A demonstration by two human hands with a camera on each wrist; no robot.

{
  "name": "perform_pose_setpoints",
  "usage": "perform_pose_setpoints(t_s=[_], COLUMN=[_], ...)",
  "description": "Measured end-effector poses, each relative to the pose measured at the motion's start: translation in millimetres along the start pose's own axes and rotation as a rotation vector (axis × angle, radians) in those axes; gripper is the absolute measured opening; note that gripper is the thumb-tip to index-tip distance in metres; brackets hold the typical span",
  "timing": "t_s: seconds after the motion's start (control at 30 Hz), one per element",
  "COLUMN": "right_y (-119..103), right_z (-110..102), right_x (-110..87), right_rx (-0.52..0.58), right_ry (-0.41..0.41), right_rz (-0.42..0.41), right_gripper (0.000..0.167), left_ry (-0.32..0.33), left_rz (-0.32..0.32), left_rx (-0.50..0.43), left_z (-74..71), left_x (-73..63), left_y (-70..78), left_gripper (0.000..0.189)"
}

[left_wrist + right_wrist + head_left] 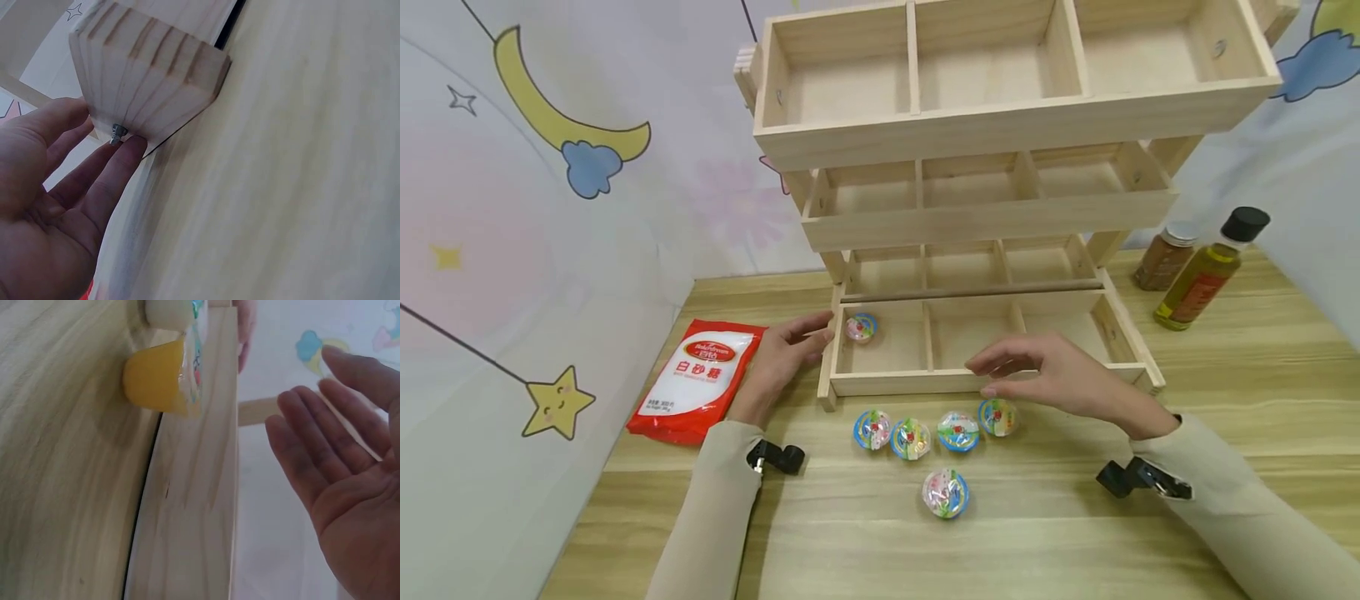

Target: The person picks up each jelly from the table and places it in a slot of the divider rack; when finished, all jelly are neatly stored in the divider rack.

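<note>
The left hand (784, 357) rests its fingers against the left side of a wooden shelf rack (880, 384). Its fingertips touch the wood beside a bolt (117, 132) in the left wrist view. Over the bottom tray's front edge hovers the right hand (1060, 377), fingers loosely bent and holding nothing. Just below its fingertips stands a yellow jelly cup (153, 378), apart from the hand in the right wrist view. Several more jelly cups (911, 439) stand on the table before the rack, one (946, 493) nearer the person. Another jelly cup (861, 328) sits in the bottom tray's left compartment.
A red and white sugar bag (698, 379) lies left of the left hand. Right of the rack stand an oil bottle (1198, 279) and a brown spice jar (1167, 257). The rack's upper trays (1015, 117) overhang the back of the table.
</note>
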State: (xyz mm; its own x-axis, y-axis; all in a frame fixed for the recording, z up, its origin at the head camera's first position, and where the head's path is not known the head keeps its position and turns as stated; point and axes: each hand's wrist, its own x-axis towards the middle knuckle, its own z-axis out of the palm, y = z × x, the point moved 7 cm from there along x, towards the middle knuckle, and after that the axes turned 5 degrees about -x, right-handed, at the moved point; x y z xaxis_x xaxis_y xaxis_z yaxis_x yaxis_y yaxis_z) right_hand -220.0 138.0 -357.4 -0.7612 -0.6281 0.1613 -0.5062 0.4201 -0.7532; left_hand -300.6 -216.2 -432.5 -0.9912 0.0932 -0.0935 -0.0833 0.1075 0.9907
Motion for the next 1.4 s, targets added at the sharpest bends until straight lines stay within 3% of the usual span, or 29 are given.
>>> perform_pose_setpoints(t_s=[0.63, 0.9, 1.4], right_y=[13.3, 24.7, 37.0], right_z=[5.2, 8.6, 13.3], right_x=[-16.6, -20.2, -24.8], right_rx=[0.042, 0.016, 0.084], right_ry=[-0.109, -0.175, -0.238], right_rz=[-0.035, 0.021, 0.053], right_gripper=[0.034, 0.041, 0.045], left_ry=[0.016, 0.007, 0.003], left_rz=[0.016, 0.011, 0.012], left_rx=[-0.001, 0.019, 0.018], left_z=[-1.3, -0.8, 0.2], left_x=[-1.5, -1.2, -0.5], left_y=[-1.5, 0.4, -0.1], left_gripper=[0.044, 0.045, 0.045])
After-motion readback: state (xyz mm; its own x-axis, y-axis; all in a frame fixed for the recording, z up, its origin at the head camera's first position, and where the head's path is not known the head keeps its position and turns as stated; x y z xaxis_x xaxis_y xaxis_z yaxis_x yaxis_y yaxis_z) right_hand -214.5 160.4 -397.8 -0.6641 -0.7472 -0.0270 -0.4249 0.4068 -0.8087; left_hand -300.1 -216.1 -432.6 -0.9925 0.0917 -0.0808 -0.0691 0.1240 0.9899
